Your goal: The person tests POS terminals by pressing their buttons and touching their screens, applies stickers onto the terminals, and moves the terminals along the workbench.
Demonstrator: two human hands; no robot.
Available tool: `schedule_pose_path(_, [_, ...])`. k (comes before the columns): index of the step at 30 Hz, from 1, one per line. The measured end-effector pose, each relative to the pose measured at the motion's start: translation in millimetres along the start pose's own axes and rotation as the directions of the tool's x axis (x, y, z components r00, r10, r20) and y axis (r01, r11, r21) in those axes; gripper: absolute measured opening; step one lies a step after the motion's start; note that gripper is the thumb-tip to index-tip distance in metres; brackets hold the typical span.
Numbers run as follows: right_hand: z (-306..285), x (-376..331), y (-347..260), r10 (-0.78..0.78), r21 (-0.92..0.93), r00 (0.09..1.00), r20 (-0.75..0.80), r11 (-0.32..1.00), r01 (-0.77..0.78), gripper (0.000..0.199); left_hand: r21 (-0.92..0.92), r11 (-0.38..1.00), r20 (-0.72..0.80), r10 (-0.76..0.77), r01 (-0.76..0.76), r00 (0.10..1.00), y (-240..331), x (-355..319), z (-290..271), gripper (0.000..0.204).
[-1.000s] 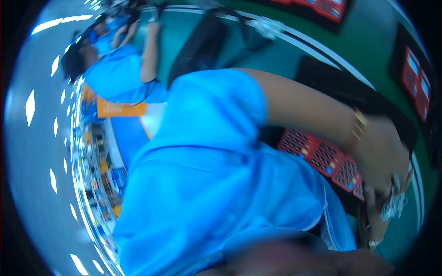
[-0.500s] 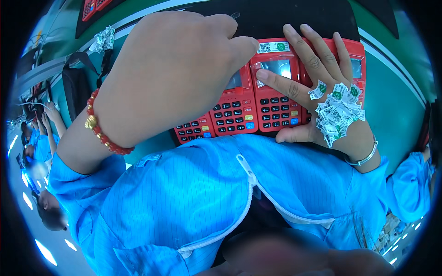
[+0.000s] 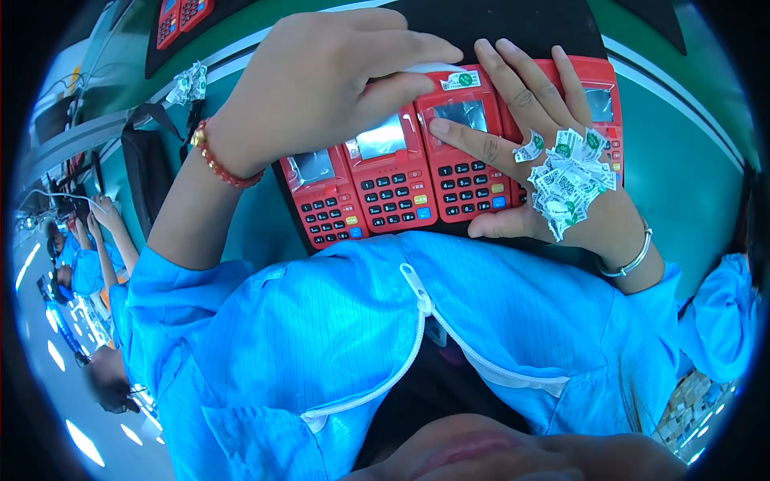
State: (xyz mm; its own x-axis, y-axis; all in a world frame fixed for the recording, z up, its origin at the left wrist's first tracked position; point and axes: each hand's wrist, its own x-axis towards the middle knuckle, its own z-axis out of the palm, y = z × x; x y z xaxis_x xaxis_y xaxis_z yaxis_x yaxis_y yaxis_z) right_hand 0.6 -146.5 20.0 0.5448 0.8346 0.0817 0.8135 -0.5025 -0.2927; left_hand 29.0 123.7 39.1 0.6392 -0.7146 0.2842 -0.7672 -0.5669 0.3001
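Several red card payment terminals [image 3: 391,196] lie side by side on a black mat [image 3: 529,28], screens and keypads up. My right hand [image 3: 553,152] rests flat across the terminals on the right with fingers spread. A cluster of small white and green stickers [image 3: 571,180] clings to its back. My left hand [image 3: 337,84] is over the tops of the terminals on the left, slightly blurred. Something whitish [image 3: 433,68] shows between its thumb and forefinger; its kind is unclear. Just right of these fingertips, a white label [image 3: 459,80] with a green dot sits on a terminal's top edge.
More red terminals [image 3: 180,20] lie at the far left. A bunch of stickers [image 3: 188,83] hangs near the table's rail, beside a black strapped bag [image 3: 148,164]. Other people in blue work along the left; a blue sleeve [image 3: 718,321] shows at right.
My left hand has drawn back left and away from the label, uncovering the screens of the left terminals. Its thumb and forefinger have moved apart. The right hand stays spread on the terminals.
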Motion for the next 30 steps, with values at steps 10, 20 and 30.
schedule_pose_path(10, [-0.5, 6.7, -2.1, -0.025, 0.045, 0.999, -0.032, 0.999, 0.027, 0.089, 0.418, 0.904, -0.204, 0.186, -0.086, 0.961, 10.5, 27.8, 35.2, 0.044])
schedule_pose_path(20, [-5.6, 20.8, -13.3, -0.041, -0.131, 0.999, -0.012, 0.991, 0.039, 0.094, 0.096, 0.947, 0.151, -0.319, 0.307, 0.936, 24.2, -53.1, -57.9, 0.032])
schedule_pose_path(30, [-7.4, 18.5, -11.8, -0.062, -0.048, 0.998, 0.028, 0.997, 0.064, 0.094, 0.429, 0.901, 0.272, -0.203, 0.070, 0.941, 46.8, -21.7, -47.4, 0.030])
